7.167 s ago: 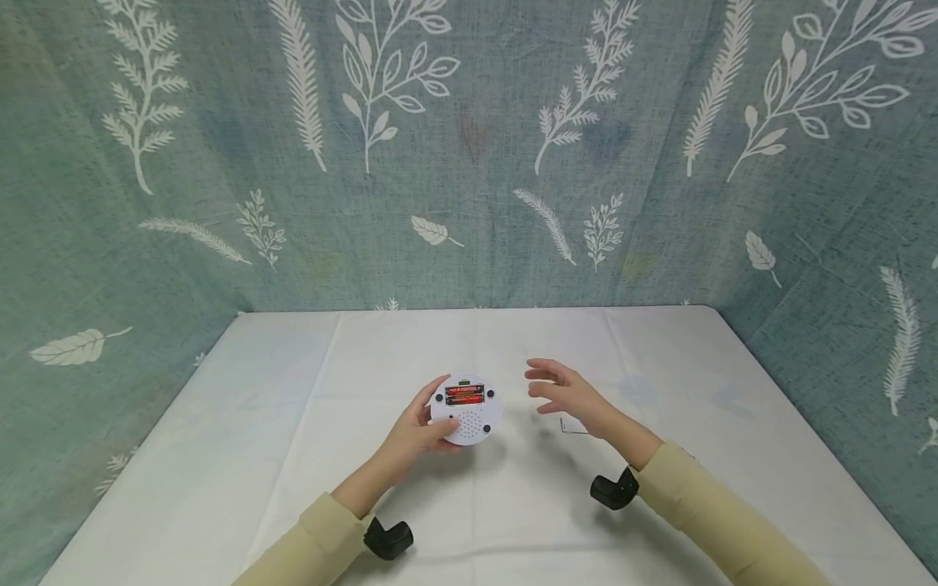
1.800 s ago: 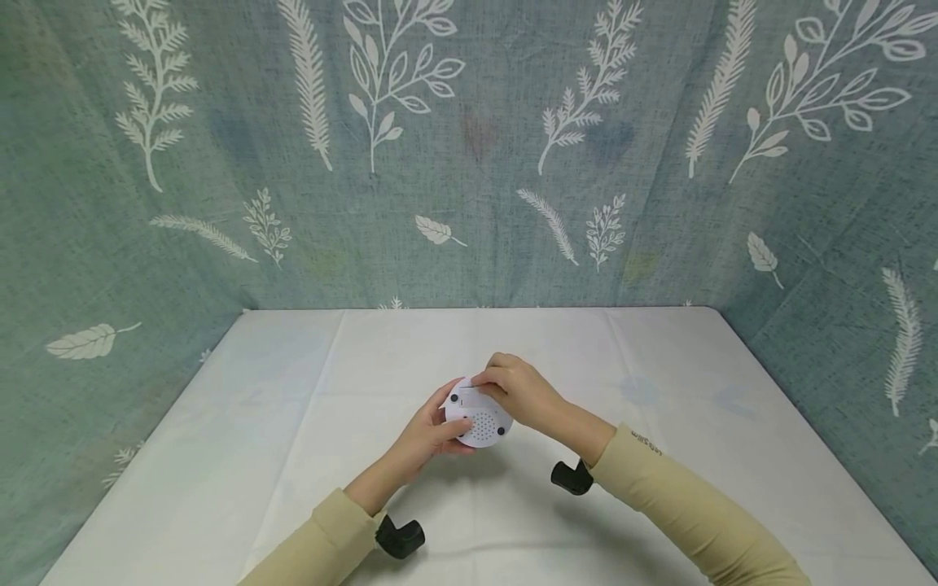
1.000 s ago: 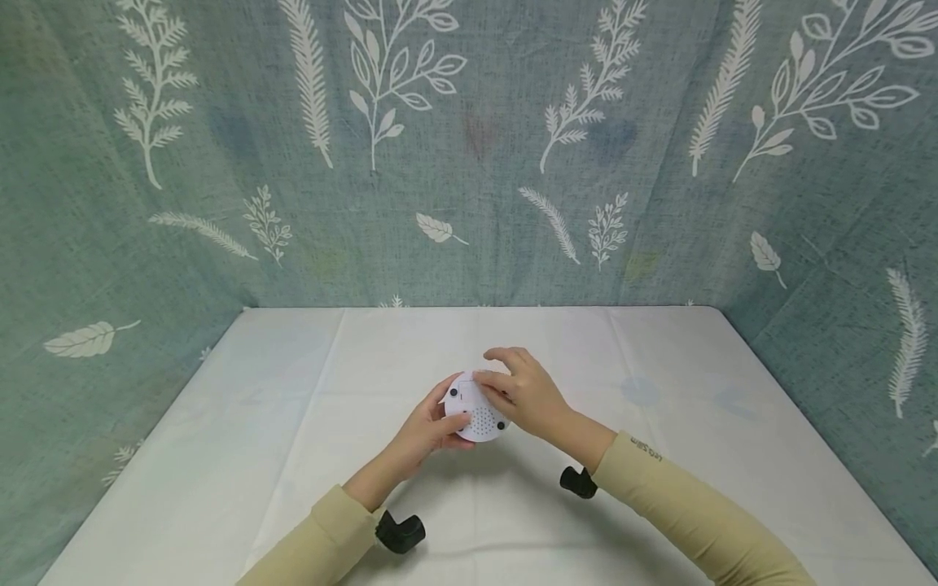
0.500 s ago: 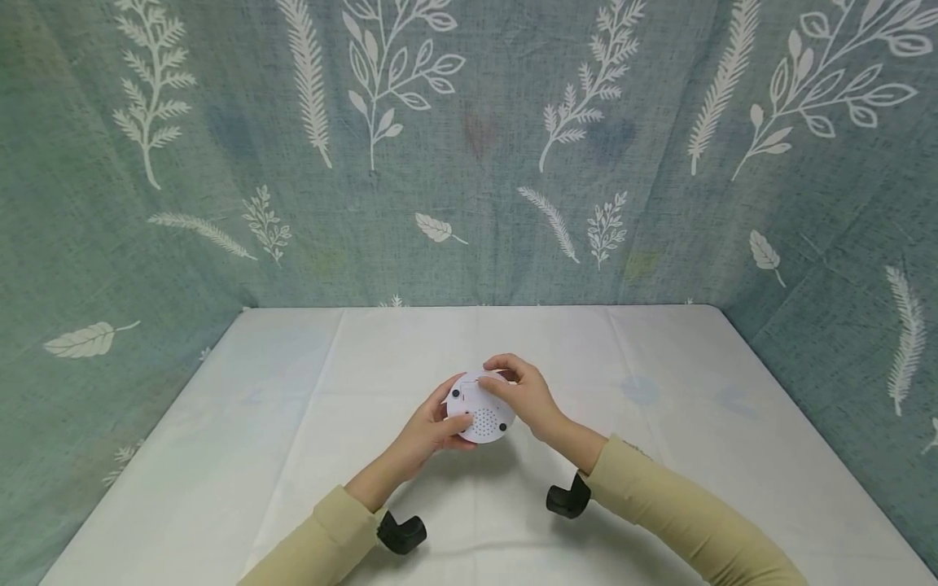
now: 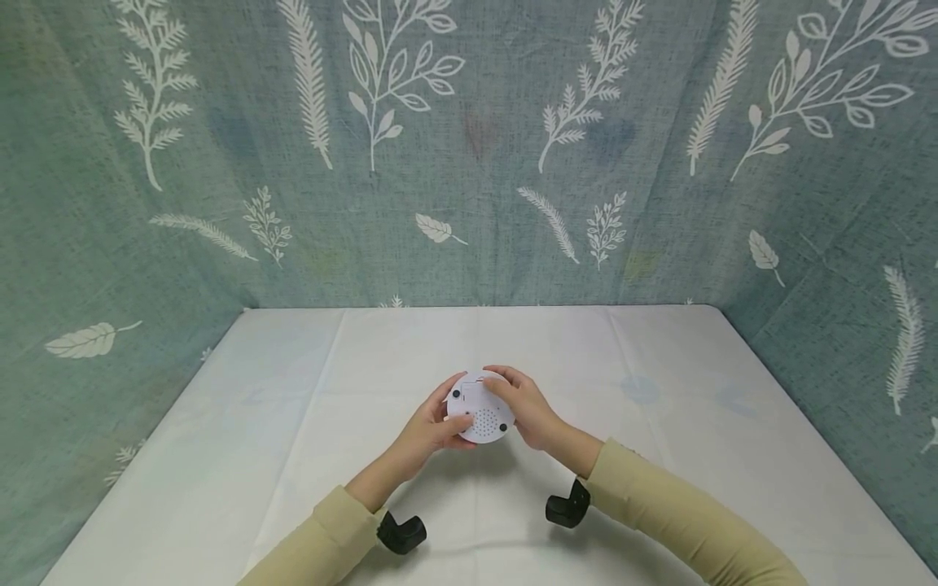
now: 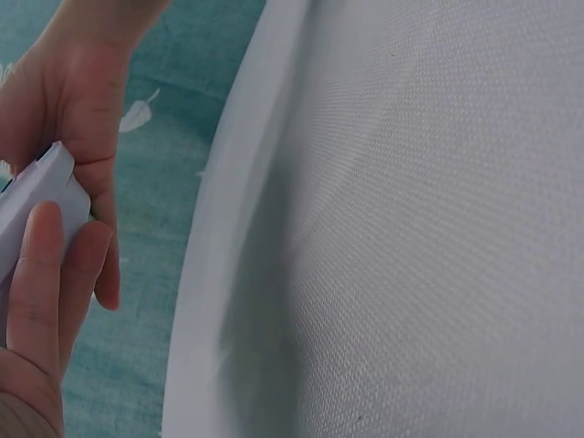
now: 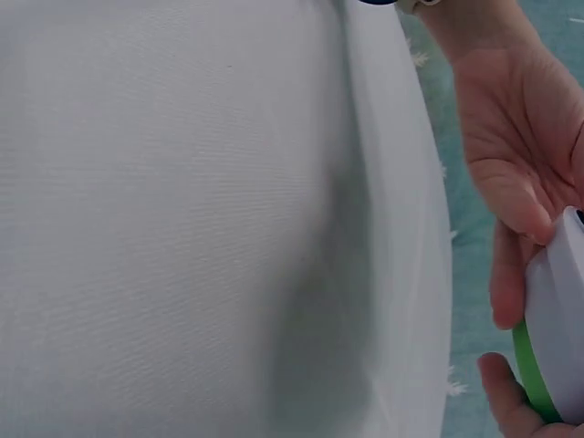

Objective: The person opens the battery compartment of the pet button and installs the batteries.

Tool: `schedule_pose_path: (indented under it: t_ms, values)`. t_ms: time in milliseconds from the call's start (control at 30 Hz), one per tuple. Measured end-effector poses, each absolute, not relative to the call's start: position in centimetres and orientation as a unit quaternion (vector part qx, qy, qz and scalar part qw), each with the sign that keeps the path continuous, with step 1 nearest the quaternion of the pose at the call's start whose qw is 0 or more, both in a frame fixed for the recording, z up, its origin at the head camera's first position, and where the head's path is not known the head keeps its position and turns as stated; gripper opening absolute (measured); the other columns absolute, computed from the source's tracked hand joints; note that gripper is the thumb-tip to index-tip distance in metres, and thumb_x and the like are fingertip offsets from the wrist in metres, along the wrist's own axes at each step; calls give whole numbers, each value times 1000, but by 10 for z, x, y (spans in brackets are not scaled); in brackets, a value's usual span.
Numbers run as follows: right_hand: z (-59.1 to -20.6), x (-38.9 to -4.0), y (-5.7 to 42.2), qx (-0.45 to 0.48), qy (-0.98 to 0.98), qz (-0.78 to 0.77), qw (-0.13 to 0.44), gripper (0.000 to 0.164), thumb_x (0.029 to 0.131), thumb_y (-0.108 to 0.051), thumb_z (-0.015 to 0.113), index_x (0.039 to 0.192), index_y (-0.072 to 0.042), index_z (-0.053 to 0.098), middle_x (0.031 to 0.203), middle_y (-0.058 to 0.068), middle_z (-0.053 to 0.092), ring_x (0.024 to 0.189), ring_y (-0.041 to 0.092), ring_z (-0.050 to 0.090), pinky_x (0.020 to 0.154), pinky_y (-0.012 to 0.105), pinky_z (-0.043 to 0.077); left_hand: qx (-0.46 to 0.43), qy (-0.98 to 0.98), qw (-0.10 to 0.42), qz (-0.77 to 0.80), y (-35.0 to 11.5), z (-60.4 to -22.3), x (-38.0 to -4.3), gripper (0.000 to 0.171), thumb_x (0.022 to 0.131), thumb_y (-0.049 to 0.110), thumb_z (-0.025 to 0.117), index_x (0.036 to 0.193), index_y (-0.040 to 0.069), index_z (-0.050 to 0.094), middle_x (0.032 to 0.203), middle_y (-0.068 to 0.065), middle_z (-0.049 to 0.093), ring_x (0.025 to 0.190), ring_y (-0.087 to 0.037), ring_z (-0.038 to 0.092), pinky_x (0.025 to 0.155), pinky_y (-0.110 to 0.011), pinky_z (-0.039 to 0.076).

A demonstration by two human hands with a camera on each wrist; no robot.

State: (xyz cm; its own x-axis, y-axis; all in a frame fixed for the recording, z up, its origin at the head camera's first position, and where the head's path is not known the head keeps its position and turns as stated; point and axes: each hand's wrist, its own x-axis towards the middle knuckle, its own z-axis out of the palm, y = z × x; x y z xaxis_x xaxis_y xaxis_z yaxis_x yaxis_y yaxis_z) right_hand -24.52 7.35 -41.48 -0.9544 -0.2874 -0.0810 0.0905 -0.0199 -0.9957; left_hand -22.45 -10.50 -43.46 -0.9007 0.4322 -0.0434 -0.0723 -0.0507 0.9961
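Observation:
A round white battery-powered device (image 5: 484, 412) is held above the table, its underside toward the head camera. That side has speaker holes, small black feet and a white battery cover (image 5: 473, 392) lying over the compartment. My left hand (image 5: 419, 437) grips the left rim, thumb on the face near the holes. From the right, my right hand (image 5: 532, 412) holds the upper rim, its thumb at the cover's top edge and fingers behind. In the right wrist view the device's far side shows a green band (image 7: 531, 370). The batteries are hidden.
A white cloth covers the table (image 5: 293, 456). Green leaf-patterned fabric (image 5: 469, 203) hangs behind it and at both sides. Black wrist cameras, a left one (image 5: 401, 534) and a right one (image 5: 567, 505), hang below the sleeves, over the tabletop.
At first two red batteries lay exposed and the right hand was apart from the device. The cover now lies over them, and the right fingers have moved from the cover to the rim.

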Motion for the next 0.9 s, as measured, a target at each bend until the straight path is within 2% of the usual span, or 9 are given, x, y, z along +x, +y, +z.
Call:
schedule_pose_path:
  t_ms: [133, 233, 367, 500, 900]
  values:
    - [-417, -243, 73, -67, 690, -710, 125, 43, 91, -25, 51, 127, -1, 48, 115, 12, 56, 90, 13, 53, 72, 23, 48, 121, 667, 177, 713, -104, -433, -224, 61, 92, 11, 54, 144, 19, 23, 121, -20, 45, 90, -20, 61, 72, -38, 56]
    - [-419, -241, 72, -74, 691, -709, 120, 42, 91, -21, 51, 127, 0, 48, 117, 13, 56, 92, 13, 53, 74, 23, 48, 97, 672, 182, 711, -102, -430, -224, 52, 95, 23, 47, 141, 19, 26, 121, -20, 46, 85, -21, 63, 68, -41, 56]
    - [-422, -239, 72, -95, 692, -705, 123, 43, 92, -18, 50, 130, 0, 46, 119, 15, 55, 93, 13, 53, 77, 25, 48, 67, 680, 182, 707, -100, -427, -224, 47, 94, 36, 44, 136, 18, 31, 113, -17, 51, 80, -21, 63, 62, -44, 56]
    - [-426, -241, 75, -125, 690, -701, 133, 44, 93, -18, 47, 133, 0, 43, 123, 16, 52, 96, 13, 54, 80, 27, 49, 47, 685, 170, 707, -99, -426, -226, 43, 94, 35, 46, 132, 18, 34, 108, -15, 53, 77, -21, 63, 60, -45, 56]
    - [-431, -247, 85, -214, 681, -683, 153, 49, 95, -20, 39, 139, 0, 32, 131, 22, 44, 100, 11, 53, 81, 27, 49, 44, 682, 160, 712, -97, -425, -223, 40, 95, 33, 43, 130, 16, 33, 113, -17, 51, 81, -20, 62, 61, -45, 56]
